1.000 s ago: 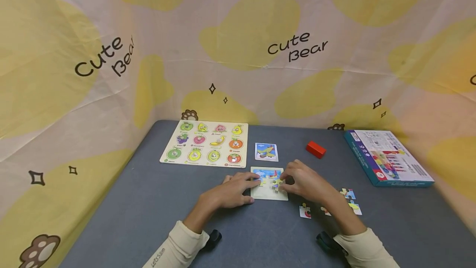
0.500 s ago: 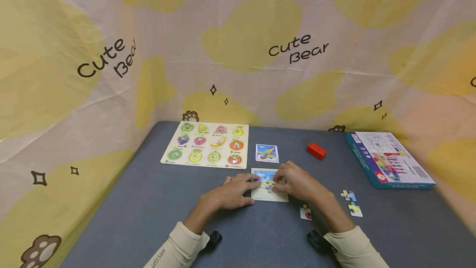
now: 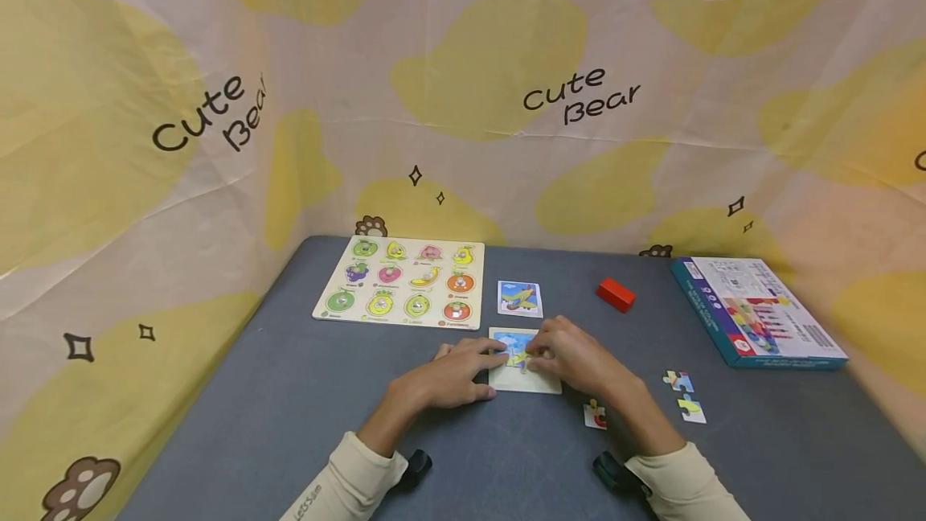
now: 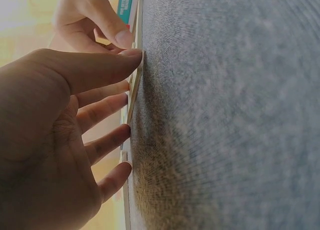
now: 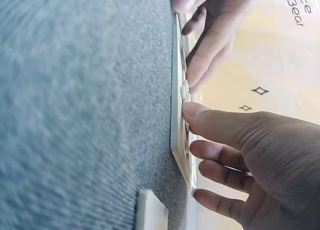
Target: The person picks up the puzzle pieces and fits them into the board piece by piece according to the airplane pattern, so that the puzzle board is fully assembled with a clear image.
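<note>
The right hand (image 3: 571, 354) has moved left across the tray (image 3: 524, 382) since a second ago, thumb and bent fingers pinching a puzzle piece (image 3: 522, 361) largely hidden by the fingertips. The tray sits on the table (image 3: 463, 465); the left hand (image 3: 448, 372) rests spread, straight fingers on its left side, covering some of the picture. A loose piece (image 3: 596, 416) lies near the right forearm. The farther box (image 3: 760, 312) has print too small to read and is cut off in the left wrist view.

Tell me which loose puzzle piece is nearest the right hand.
The piece with the red curve, lying alone below the right hand in the head view; the other two pieces lie farther right, close together.
</note>
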Demonstrator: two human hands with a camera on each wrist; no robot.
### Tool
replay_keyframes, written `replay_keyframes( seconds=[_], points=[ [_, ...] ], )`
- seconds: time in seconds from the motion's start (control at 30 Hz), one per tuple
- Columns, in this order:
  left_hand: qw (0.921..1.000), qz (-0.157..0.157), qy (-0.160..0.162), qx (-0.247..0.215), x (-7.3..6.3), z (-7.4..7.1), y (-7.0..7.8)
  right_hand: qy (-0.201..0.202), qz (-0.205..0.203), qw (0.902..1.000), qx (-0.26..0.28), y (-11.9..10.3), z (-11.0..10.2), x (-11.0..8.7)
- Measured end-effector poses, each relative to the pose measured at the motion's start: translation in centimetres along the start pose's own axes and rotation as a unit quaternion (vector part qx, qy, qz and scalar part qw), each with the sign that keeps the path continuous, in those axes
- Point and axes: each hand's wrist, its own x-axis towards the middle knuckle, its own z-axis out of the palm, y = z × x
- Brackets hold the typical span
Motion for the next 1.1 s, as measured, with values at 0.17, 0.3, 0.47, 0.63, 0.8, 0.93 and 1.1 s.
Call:
replay_keyframes(
  seconds=[0.17, 0.3, 0.47, 0.63, 0.8, 0.93, 1.1],
  points=[
    [1.0000, -0.001, 0.001, 0.000, 0.04, 0.06, -0.04, 0.002, -0.001, 1.0000, -0.005, -0.21, 0.18, 0.13],
    [1.0000, -0.005, 0.001, -0.004, 0.02, 0.08, -0.07, -0.012, 0.007, 0.9999, -0.010, -0.37, 0.23, 0.20],
    [0.9999, -0.004, 0.002, -0.010, 0.01, -0.02, -0.02, -0.024, -0.001, 0.9996, -0.017, -0.48, 0.18, 0.20],
    [1.0000, -0.001, 0.005, -0.007, 0.07, 0.00, -0.03, -0.017, -0.012, 0.9995, -0.022, -0.27, 0.20, 0.03],
    [1.0000, -0.001, 0.004, -0.008, 0.08, -0.01, 0.00, -0.017, -0.008, 0.9997, -0.013, -0.25, 0.27, -0.04],
    [0.9999, -0.003, 0.003, -0.010, 0.11, 0.02, 0.05, -0.017, -0.008, 0.9998, -0.007, -0.25, 0.38, -0.04],
    [1.0000, 0.004, 0.008, 0.001, 0.14, 0.15, 0.20, -0.016, -0.008, 0.9998, -0.003, -0.35, 0.42, -0.09]
  ],
)
